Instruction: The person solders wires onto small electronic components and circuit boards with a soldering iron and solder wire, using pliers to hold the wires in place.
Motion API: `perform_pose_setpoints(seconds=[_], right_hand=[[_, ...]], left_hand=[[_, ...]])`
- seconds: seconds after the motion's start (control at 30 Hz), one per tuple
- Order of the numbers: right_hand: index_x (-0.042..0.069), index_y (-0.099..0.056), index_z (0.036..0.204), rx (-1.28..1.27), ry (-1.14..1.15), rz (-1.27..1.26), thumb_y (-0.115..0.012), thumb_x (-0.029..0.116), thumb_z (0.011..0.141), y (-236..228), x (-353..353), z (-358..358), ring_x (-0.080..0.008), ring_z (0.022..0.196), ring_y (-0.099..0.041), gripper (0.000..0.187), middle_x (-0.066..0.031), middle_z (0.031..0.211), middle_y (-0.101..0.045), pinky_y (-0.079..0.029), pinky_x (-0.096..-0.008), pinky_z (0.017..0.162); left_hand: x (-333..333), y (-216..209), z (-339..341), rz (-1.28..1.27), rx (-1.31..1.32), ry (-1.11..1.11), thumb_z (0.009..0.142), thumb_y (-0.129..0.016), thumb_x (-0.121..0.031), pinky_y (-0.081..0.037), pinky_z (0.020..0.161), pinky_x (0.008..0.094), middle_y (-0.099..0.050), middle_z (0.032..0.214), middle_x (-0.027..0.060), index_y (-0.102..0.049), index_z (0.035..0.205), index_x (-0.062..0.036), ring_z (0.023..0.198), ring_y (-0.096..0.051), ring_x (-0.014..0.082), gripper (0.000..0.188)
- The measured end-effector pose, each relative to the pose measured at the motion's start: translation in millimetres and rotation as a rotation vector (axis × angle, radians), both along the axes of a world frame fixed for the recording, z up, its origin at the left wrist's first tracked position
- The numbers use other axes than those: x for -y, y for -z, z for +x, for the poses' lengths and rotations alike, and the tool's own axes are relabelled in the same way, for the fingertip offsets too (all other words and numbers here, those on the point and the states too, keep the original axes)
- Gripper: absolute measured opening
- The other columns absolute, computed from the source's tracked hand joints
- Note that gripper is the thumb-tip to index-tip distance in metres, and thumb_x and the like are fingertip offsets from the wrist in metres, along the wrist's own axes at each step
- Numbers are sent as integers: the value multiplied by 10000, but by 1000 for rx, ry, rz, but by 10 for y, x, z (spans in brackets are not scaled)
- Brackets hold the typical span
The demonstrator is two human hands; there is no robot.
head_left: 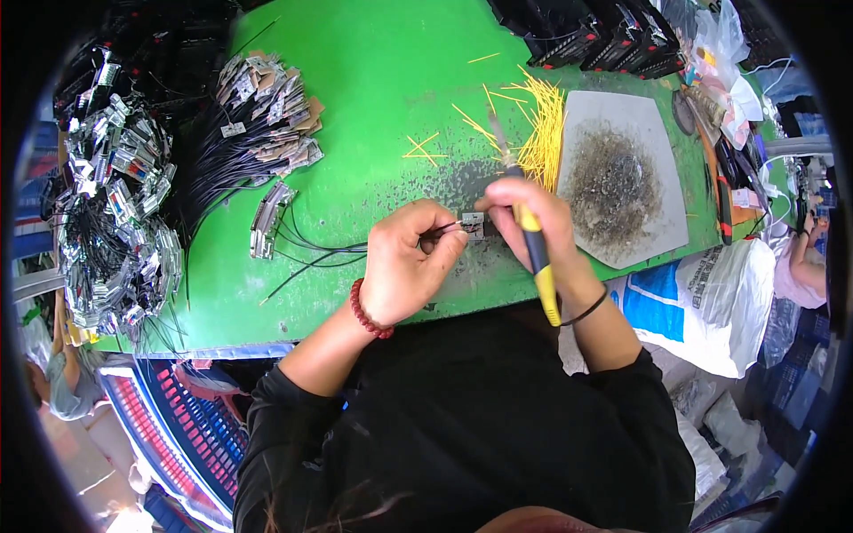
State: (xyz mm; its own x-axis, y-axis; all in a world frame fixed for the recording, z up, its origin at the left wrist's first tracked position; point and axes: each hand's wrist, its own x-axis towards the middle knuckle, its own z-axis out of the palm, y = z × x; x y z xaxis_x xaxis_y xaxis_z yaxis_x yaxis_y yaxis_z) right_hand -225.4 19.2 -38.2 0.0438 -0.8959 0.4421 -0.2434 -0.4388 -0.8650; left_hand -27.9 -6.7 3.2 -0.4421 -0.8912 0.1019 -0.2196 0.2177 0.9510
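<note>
My left hand [400, 258] is closed, thumb and forefinger pinching the ends of thin black wires [329, 252] beside a small metal-grey part [474, 226] on the green table. My right hand [544, 209] is wrapped around the yellow and black handle of a soldering iron [538, 262]. The iron's thin metal end points up and away, apart from the small part. To the left of my left hand, a silvery metal strip of parts [269, 220] lies by the wires' other ends.
Thin yellow sticks [544, 124] lie heaped beyond my right hand, beside a grey slab [582, 115] with dark residue. Wired metal parts [275, 107] form a bundle at the far left, next to a large silvery pile [124, 195]. Black trays [586, 40] stand at the back.
</note>
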Motion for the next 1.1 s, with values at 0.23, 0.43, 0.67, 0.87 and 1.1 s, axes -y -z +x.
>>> perform_pose_setpoints(seconds=[0.23, 0.43, 0.67, 0.87, 1.1], right_hand=[[112, -647, 1051, -644, -274, -204, -636, 95, 732, -177, 182, -119, -246, 725, -565, 319, -40, 738, -595, -442, -358, 628], [150, -629, 1060, -690, -161, -120, -636, 140, 742, -115, 76, -68, -207, 733, -548, 318, 9, 677, -536, -396, -351, 622], [151, -616, 1115, -643, 229, -56, -703, 131, 681, -56, -145, 175, -218, 704, -530, 443, -1, 712, -543, -380, -364, 593], [49, -583, 1198, -84, 180, 129, -664, -3, 819, 7, -301, -125, -215, 842, -708, 391, -122, 1024, -677, -540, -313, 724], [-43, -638, 1122, 156, 486, 161, -535, 409, 931, -88, -800, -803, -127, 651, -613, 501, -86, 759, -631, -453, -216, 576]], left_hand=[[-32, 52, -8, -9, -29, -17, 784, -689, -6, -458, 566, 258, -590, 706, 73, -591, 786, 4, 608, -553, 142, 99], [-19, 70, -8, -103, 57, 25, 759, -678, -5, -482, 609, 312, -596, 730, 92, -590, 801, -16, 655, -586, 226, 98], [37, 267, -162, -254, 253, 50, 736, -656, -24, -491, 688, 383, -617, 784, 122, -593, 799, -20, 770, -603, 313, 89], [79, 370, -203, -310, 269, 57, 697, -674, -22, -513, 694, 360, -659, 843, 81, -621, 805, -43, 802, -624, 274, 122], [70, 383, -209, -339, 268, 90, 661, -698, 39, -515, 752, 350, -669, 883, 112, -595, 734, -9, 841, -633, 272, 135]])
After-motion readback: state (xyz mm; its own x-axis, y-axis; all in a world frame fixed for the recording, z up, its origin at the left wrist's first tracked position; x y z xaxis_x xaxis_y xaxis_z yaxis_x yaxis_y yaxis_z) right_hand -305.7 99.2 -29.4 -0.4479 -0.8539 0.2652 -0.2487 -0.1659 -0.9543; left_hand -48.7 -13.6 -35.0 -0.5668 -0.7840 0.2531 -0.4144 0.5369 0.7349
